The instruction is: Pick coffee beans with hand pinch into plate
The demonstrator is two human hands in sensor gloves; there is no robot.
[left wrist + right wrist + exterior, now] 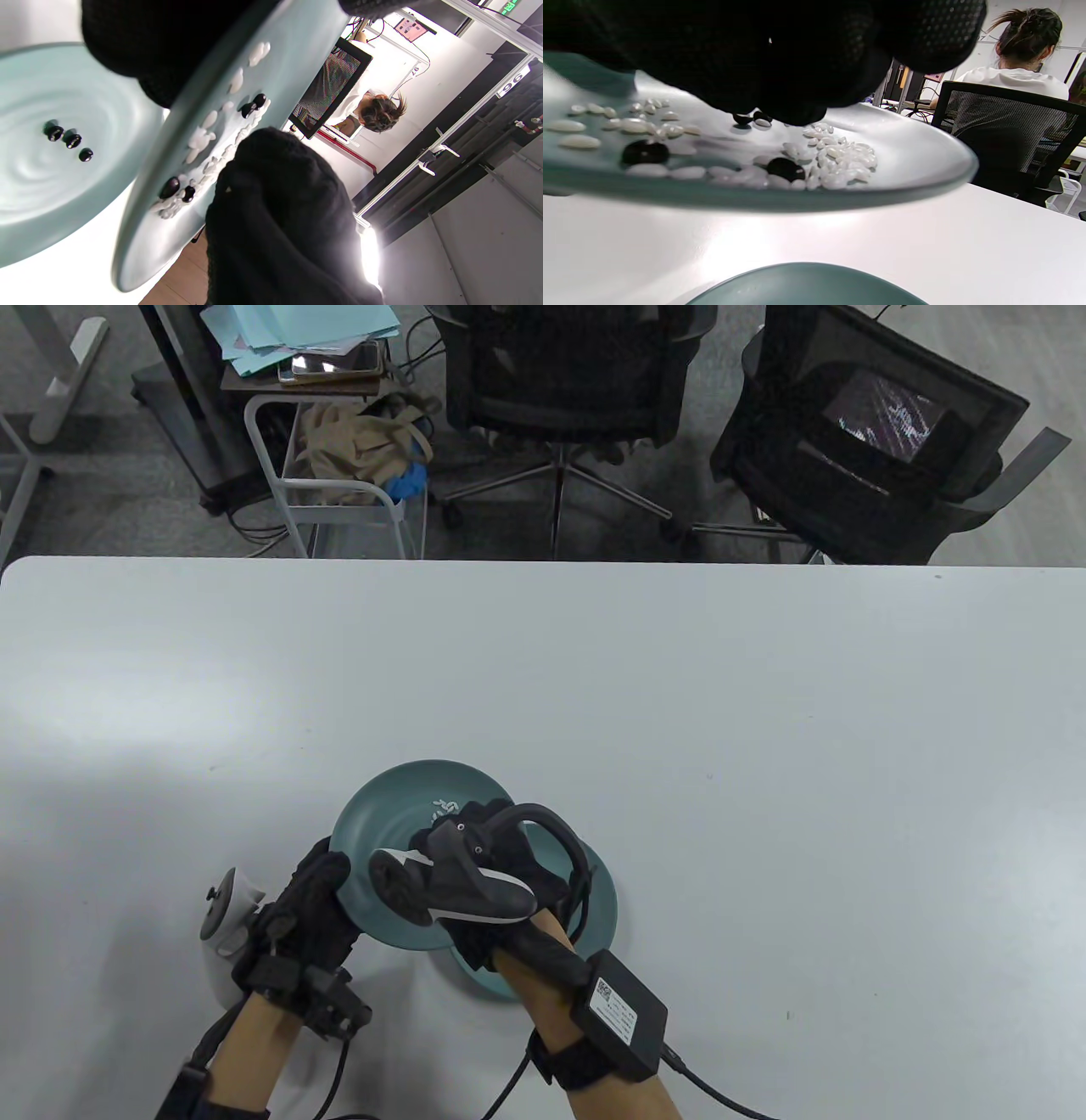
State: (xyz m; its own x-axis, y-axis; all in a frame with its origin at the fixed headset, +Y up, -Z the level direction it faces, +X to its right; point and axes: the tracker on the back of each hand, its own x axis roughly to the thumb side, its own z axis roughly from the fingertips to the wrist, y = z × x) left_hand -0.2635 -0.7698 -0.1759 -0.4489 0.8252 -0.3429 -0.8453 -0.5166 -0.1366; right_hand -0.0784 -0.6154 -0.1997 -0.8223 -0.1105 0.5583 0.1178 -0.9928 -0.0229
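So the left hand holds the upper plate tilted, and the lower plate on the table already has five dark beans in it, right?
Not five: the left wrist view shows three dark beans in the lower plate. The left hand does hold the upper plate tilted.

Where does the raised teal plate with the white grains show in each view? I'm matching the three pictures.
Table view: raised teal ceramic plate, lower centre, held at its left rim by the left hand.
Left wrist view: tilted band through the centre.
Right wrist view: across the upper left.
Shared landmark: white grains on it.
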